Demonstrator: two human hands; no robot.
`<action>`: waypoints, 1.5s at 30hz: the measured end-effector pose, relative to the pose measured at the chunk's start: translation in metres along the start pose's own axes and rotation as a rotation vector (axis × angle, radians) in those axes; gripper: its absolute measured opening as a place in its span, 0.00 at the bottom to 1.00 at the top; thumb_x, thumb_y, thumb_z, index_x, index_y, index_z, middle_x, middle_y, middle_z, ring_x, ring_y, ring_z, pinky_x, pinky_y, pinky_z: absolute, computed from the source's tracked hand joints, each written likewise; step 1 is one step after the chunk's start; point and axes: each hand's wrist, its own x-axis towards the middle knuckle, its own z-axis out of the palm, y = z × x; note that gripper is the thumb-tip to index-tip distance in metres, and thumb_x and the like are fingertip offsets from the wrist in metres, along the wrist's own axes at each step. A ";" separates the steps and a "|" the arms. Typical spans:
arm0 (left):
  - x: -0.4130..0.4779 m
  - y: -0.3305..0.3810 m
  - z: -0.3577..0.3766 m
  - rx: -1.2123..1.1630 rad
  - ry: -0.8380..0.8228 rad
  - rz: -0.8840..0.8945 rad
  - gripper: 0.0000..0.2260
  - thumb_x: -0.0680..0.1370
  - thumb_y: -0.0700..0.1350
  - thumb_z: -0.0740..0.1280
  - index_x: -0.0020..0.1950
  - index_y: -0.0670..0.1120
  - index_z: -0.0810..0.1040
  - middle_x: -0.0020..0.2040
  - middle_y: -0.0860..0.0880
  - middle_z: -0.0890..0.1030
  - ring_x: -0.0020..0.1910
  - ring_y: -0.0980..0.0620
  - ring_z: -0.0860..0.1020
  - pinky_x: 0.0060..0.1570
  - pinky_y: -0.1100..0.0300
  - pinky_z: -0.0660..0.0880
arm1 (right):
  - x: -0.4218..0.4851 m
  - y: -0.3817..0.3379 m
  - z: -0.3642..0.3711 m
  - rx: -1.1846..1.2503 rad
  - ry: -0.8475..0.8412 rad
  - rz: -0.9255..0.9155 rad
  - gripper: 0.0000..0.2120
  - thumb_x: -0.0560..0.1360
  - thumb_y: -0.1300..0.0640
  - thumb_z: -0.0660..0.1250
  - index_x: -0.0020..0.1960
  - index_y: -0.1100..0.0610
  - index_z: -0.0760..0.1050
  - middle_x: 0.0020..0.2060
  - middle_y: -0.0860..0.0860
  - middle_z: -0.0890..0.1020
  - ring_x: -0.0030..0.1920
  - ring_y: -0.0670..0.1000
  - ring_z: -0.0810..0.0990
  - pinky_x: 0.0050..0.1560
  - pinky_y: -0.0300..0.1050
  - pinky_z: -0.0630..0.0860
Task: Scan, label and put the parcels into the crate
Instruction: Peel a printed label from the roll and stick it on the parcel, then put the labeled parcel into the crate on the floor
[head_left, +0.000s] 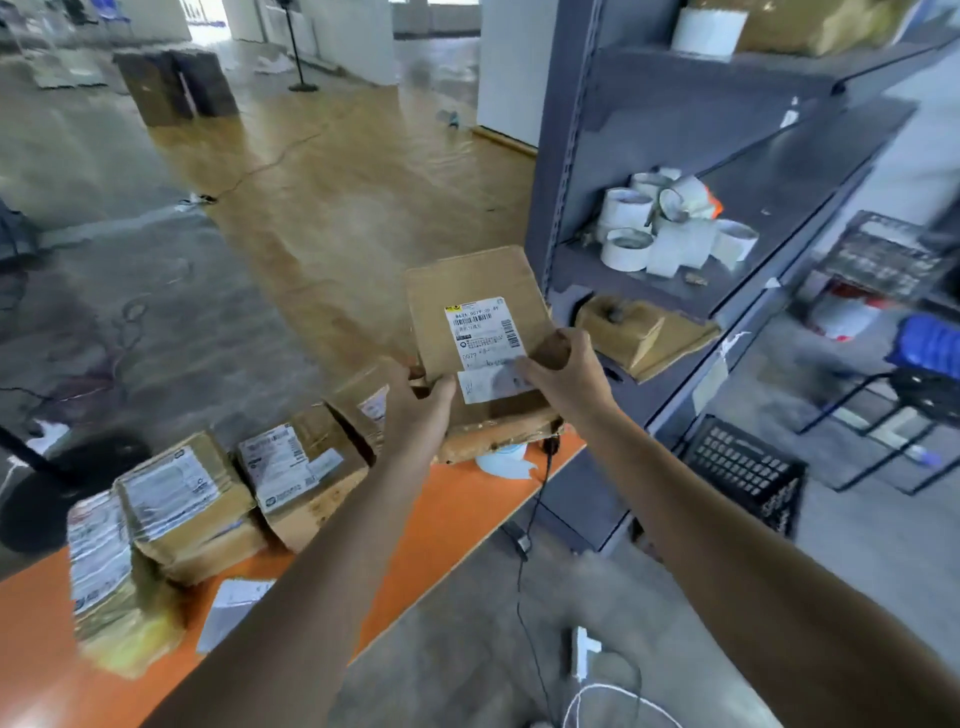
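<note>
I hold a flat brown cardboard parcel (470, 291) tilted up above the far end of the orange table (457, 499). It carries a white shipping label (483, 332). My left hand (415, 405) grips its lower left corner. My right hand (563, 366) grips its lower right edge and touches a second white label (491, 382) at the bottom. Another brown parcel (498, 421) lies on the table just under my hands. Several labelled parcels (296, 467) stand in a row along the table's far edge. A black plastic crate (743, 473) sits on the floor to the right.
A grey metal shelf unit (675, 130) stands right of the table, with white tape rolls (670, 228) and a brown package (639, 332) on its shelves. A black cable (524, 571) hangs from the table's end. A loose paper slip (234, 608) lies on the table.
</note>
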 end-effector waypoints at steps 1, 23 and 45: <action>-0.008 -0.002 0.007 0.007 -0.052 0.000 0.10 0.75 0.51 0.67 0.55 0.52 0.72 0.46 0.56 0.78 0.46 0.59 0.77 0.36 0.61 0.68 | -0.009 0.008 -0.012 -0.014 0.034 0.025 0.33 0.66 0.41 0.74 0.66 0.49 0.66 0.54 0.46 0.77 0.48 0.46 0.76 0.39 0.41 0.71; -0.249 -0.046 0.325 0.127 -0.703 -0.034 0.15 0.73 0.48 0.72 0.54 0.48 0.69 0.44 0.55 0.77 0.40 0.61 0.74 0.21 0.73 0.66 | -0.177 0.239 -0.334 -0.094 0.607 0.357 0.27 0.68 0.45 0.74 0.60 0.52 0.66 0.54 0.48 0.74 0.49 0.48 0.76 0.48 0.44 0.75; -0.184 -0.057 0.661 0.352 -0.800 0.055 0.16 0.76 0.54 0.69 0.60 0.53 0.69 0.52 0.55 0.77 0.50 0.53 0.76 0.42 0.61 0.69 | 0.032 0.425 -0.535 -0.012 0.444 0.508 0.15 0.78 0.50 0.62 0.59 0.52 0.60 0.38 0.44 0.75 0.38 0.49 0.79 0.40 0.50 0.78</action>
